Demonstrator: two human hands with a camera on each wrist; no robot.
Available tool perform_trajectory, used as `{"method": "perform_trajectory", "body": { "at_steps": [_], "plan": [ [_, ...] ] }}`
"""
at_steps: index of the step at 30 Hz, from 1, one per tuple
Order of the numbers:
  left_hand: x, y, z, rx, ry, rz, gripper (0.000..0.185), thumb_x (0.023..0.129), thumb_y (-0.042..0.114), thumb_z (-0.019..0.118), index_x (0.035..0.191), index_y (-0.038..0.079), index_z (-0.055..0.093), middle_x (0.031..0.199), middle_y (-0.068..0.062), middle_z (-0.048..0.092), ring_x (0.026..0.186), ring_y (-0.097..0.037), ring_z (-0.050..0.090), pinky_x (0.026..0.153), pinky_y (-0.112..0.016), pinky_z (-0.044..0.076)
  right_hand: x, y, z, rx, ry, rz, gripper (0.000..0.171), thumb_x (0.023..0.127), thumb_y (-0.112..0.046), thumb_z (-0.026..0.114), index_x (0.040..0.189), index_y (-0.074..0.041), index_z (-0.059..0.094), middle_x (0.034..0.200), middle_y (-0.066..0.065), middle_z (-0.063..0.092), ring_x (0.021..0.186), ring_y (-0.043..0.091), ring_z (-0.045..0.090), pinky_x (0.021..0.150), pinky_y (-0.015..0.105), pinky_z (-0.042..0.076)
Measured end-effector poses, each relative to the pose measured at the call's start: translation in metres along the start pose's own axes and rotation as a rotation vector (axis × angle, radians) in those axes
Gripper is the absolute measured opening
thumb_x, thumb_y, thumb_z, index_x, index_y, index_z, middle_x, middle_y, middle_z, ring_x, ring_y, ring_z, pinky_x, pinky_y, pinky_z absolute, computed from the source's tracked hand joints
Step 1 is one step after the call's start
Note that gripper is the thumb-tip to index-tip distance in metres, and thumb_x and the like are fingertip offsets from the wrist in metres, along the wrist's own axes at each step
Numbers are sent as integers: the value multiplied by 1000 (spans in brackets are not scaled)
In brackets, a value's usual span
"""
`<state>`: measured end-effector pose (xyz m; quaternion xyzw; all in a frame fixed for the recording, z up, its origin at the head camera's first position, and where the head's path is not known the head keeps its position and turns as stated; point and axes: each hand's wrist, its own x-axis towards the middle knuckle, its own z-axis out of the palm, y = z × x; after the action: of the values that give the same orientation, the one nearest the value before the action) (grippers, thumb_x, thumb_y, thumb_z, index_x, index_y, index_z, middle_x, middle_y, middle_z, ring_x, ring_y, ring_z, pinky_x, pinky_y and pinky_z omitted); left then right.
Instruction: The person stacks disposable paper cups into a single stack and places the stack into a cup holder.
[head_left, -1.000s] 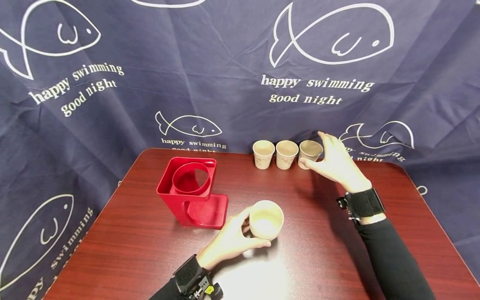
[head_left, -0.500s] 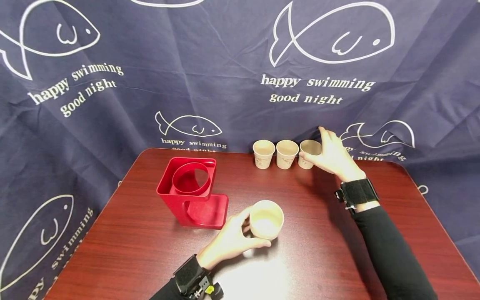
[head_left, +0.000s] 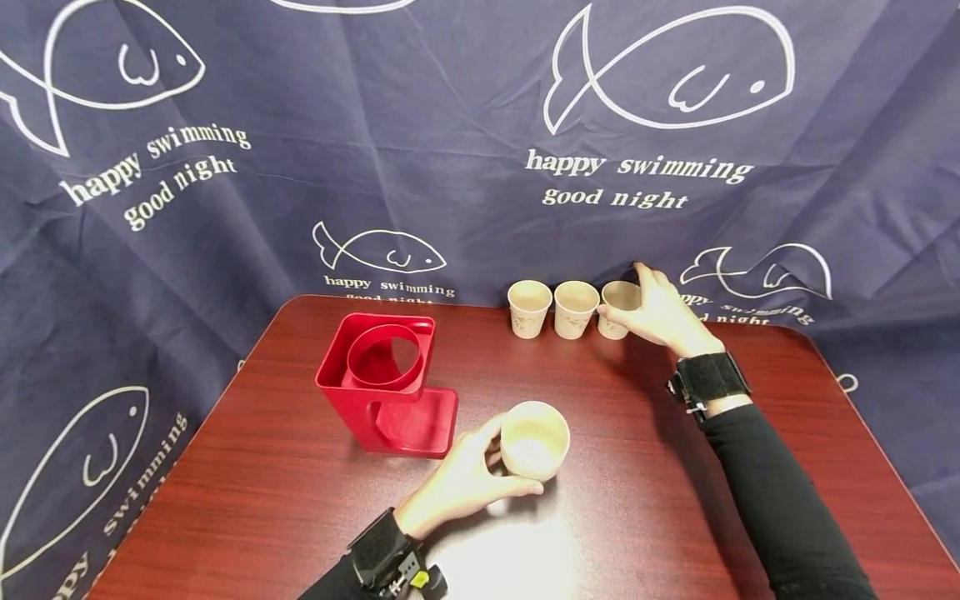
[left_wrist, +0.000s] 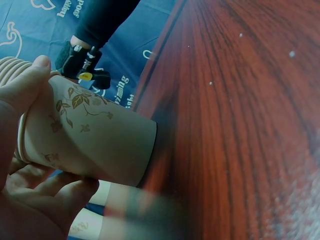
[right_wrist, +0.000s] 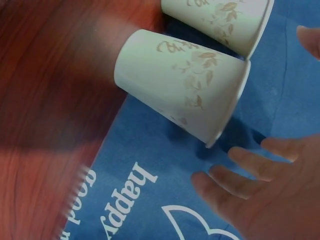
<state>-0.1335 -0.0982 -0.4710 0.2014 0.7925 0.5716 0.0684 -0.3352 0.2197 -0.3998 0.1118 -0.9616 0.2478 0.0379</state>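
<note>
My left hand (head_left: 465,483) grips a stack of paper cups (head_left: 535,467) near the front middle of the table. Several stacked rims (left_wrist: 10,72) and a brown leaf print show on it in the left wrist view. At the table's back edge, my right hand (head_left: 660,317) reaches over the rightmost of three upright paper cups (head_left: 613,323). Its thumb overlaps that cup's front in the head view. In the right wrist view the spread fingers (right_wrist: 235,182) stand apart from the cup's rim. The middle cup (head_left: 573,321) and left cup (head_left: 528,321) stand beside it in a row.
A red plastic holder (head_left: 375,421) with a round ring on top and a flat base stands on the left half of the wooden table (head_left: 247,467). A dark blue fish-print cloth (head_left: 465,150) hangs right behind the back edge and cup row.
My right hand has shifted slightly left, bringing it closer round the rightmost cup. The left hand and its stack stay in place.
</note>
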Motion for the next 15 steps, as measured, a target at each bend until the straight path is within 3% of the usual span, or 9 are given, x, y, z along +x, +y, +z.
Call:
{"method": "perform_trajectory", "body": {
  "at_steps": [8,15],
  "plan": [
    [0,1,-1,16,2,11,78,75,40,93,142,32,54,124,4,73,114,-11,69,103,-26,53,1,4,10,17,-13,-14,98,89,-49,72,152,12,28,148,40,38,136,53,42,113,63,37],
    [0,1,0,-10,-9,1,79,75,40,93,143,35,53,126,5,71,116,-11,68,104,-26,52,2,8,20,39,28,-49,87,90,-38,74,148,13,34,144,40,42,133,53,43,111,63,37]
  ]
}}
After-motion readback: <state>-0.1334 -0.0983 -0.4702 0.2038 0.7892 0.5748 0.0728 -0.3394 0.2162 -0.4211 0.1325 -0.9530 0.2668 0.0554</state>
